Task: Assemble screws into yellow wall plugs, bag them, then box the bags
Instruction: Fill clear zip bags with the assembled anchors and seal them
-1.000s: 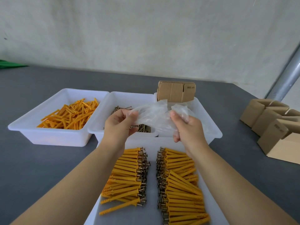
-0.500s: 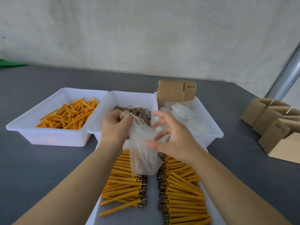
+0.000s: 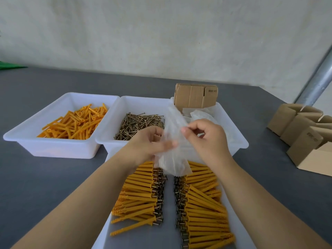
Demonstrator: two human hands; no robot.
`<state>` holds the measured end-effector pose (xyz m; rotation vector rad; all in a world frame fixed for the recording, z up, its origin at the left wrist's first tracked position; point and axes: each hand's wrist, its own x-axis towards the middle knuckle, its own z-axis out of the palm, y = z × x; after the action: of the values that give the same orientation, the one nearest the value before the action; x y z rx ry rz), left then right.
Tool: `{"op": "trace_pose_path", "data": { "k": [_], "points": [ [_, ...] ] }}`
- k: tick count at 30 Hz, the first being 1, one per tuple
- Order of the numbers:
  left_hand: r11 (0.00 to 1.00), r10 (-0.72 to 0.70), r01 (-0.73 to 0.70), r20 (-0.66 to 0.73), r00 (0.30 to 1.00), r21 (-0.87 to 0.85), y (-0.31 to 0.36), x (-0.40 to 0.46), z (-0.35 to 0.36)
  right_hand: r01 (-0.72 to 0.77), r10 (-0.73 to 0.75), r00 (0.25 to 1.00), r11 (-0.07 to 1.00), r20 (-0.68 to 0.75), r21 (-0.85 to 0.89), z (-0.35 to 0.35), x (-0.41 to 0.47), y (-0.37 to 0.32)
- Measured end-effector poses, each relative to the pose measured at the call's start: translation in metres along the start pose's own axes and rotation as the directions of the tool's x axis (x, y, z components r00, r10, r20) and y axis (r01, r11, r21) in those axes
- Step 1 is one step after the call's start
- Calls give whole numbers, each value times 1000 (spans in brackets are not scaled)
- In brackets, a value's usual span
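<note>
A clear plastic bag (image 3: 175, 157) hangs upright between my hands above a white tray (image 3: 167, 236). My left hand (image 3: 149, 144) grips its left side, thumb across the film. My right hand (image 3: 206, 137) pinches the bag's upper edge with thumb and forefinger. On the tray lie two rows of yellow wall plugs with screws in them, a left row (image 3: 140, 194) and a right row (image 3: 204, 209), screw heads facing the middle gap. Behind stand three white bins: loose yellow plugs (image 3: 75, 123), loose screws (image 3: 140, 124), and spare bags (image 3: 203, 114) with flat cardboard (image 3: 195, 96).
Several small open cardboard boxes (image 3: 305, 130) stand at the right on the grey table (image 3: 45, 180). A metal pole (image 3: 316, 81) rises at the far right against the pale wall. A green object (image 3: 9, 64) shows at the far left edge.
The bag has been drawn out from the bag bin and now hangs upright. My right hand went from spread fingers to pinching the bag's top; my left hand shifted its grip lower.
</note>
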<state>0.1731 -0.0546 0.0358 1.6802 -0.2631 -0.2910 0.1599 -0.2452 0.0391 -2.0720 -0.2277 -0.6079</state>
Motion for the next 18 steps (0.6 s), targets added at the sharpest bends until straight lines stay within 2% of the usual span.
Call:
{"op": "trace_pose_path", "data": {
  "k": [2,5,8,10,12,15,18],
  "points": [
    [994,19,-15,-33,999,107,-4,1,0,-74,76,997,992,-13,98,-4,3,5],
    [997,38,-37,-13,999,74,-6,0,0,-137,150,987,971,-52,197,-8,5,11],
    [995,96,-99,-182,979,-12,-6,3,-4,-187,234,962,941,-143,282,-13,8,18],
    [980,79,-131,-307,948,-153,-6,5,-8,-193,274,944,912,-185,362,-16,9,19],
    [944,18,-134,-357,934,-301,-7,7,-10,-159,257,948,894,-188,419,-17,8,16],
    [870,-79,-118,-371,925,-480,-8,8,-9,-56,138,975,910,-174,411,-15,6,10],
    [833,-134,-152,-461,877,-531,-9,11,-7,-2,58,987,934,-148,357,-14,3,5]
  ]
}}
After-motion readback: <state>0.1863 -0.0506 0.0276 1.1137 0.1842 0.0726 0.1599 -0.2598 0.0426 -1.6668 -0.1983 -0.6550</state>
